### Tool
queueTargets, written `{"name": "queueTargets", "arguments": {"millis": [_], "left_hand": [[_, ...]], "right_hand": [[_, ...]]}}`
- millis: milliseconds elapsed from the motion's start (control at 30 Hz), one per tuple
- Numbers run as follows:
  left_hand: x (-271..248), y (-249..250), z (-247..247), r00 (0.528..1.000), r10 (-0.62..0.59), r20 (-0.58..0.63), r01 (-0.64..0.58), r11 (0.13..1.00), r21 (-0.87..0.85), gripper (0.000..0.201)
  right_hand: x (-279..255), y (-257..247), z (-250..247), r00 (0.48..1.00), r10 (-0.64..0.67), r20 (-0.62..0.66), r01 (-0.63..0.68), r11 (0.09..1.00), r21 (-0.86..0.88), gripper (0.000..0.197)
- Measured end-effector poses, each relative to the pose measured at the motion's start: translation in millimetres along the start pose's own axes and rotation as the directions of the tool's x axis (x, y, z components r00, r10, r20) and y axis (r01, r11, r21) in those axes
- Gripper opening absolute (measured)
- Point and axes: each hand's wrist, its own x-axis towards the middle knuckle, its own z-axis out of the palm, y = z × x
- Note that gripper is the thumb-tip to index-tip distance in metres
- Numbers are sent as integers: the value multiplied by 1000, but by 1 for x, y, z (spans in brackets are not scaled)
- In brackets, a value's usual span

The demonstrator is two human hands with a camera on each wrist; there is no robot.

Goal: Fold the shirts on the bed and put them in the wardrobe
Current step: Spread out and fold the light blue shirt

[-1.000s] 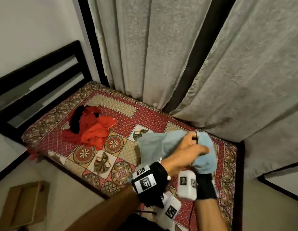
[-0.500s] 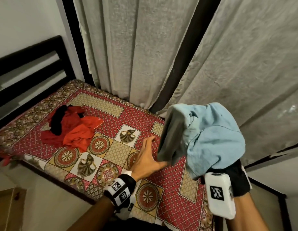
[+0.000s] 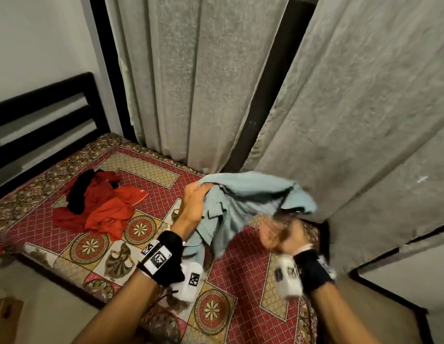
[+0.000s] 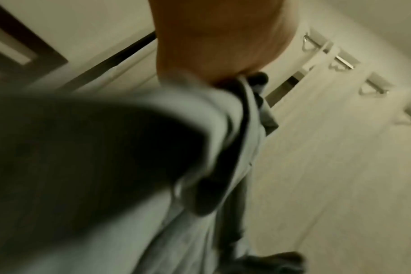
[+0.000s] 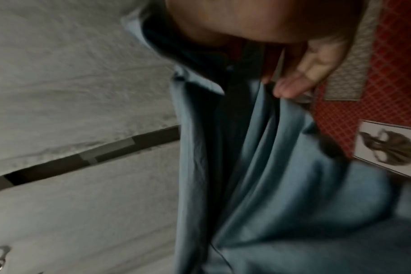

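A light blue shirt (image 3: 240,194) hangs bunched in the air over the right part of the bed (image 3: 240,269). My left hand (image 3: 195,202) grips its left upper edge; in the left wrist view the cloth (image 4: 200,129) runs out from under that hand (image 4: 218,46). My right hand (image 3: 280,234) is blurred, just under the shirt's right end. In the right wrist view the blue cloth (image 5: 270,166) runs up into the palm and a fingertip (image 5: 293,87) presses on a fold. A red shirt (image 3: 104,207) lies crumpled on the bed at the left, with a black garment (image 3: 78,194) on it.
Grey curtains (image 3: 191,83) hang close behind the bed and to the right. A dark headboard (image 3: 42,115) stands at the left. The bedspread is red and gold patterned. A cardboard box (image 3: 5,316) sits on the floor at the lower left. No wardrobe is in view.
Half a second ago my right hand alone held the blue shirt up high and my left hand was off it. Now my left hand grips the shirt and my right hand has dropped lower.
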Motion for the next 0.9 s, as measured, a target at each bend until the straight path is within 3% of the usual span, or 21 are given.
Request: {"name": "queueTargets", "arguments": {"millis": [67, 133, 167, 200, 233, 267, 300, 333, 400, 500, 600, 700, 733, 833, 900], "left_hand": [[8, 11, 7, 997, -59, 41, 58, 998, 10, 28], [12, 12, 9, 981, -131, 140, 124, 991, 59, 24], [12, 13, 7, 965, -158, 210, 142, 986, 90, 20], [11, 13, 4, 941, -180, 286, 151, 981, 120, 17], [8, 16, 0, 909, -208, 361, 165, 975, 146, 18], [8, 18, -5, 874, -241, 422, 193, 969, 155, 17], [7, 23, -10, 837, -266, 478, 218, 964, 155, 16], [7, 27, -17, 802, -279, 529, 247, 960, 132, 16], [7, 37, -34, 746, -303, 594, 323, 943, 76, 28], [4, 42, -67, 697, -333, 635, 384, 921, 62, 53], [-4, 37, -92, 683, -378, 625, 394, 911, 120, 54], [-16, 36, -102, 741, -401, 539, 415, 904, 101, 43], [-19, 34, -104, 764, -396, 509, 423, 904, 67, 41], [-20, 29, -108, 837, -345, 424, 334, 937, 103, 44], [-20, 19, -111, 841, -322, 436, 241, 943, 231, 44]], "right_hand": [[15, 20, -12, 989, -105, -103, 72, 957, -281, 38], [5, 50, 7, 962, -272, 20, 243, 820, -518, 32], [-3, 55, 20, 905, -399, 147, 391, 642, -659, 28], [-7, 55, 30, 798, -527, 294, 542, 414, -731, 30], [-17, 54, 43, 657, -600, 456, 640, 123, -759, 41], [-20, 51, 53, 552, -584, 595, 659, -133, -741, 54], [-18, 52, 62, 507, -503, 701, 645, -319, -695, 63], [-17, 55, 69, 482, -411, 773, 647, -428, -631, 65], [-14, 60, 84, 469, -342, 814, 701, -417, -579, 51], [-3, 60, 97, 463, -431, 774, 743, -288, -604, 18], [7, 69, 106, 481, -438, 759, 713, -309, -630, 4], [10, 83, 114, 429, -387, 816, 714, -408, -569, 3], [10, 87, 116, 404, -396, 825, 734, -397, -551, 3], [3, 88, 125, 377, -522, 765, 822, -192, -537, 8], [1, 80, 133, 349, -596, 723, 832, -158, -532, 8]]}}
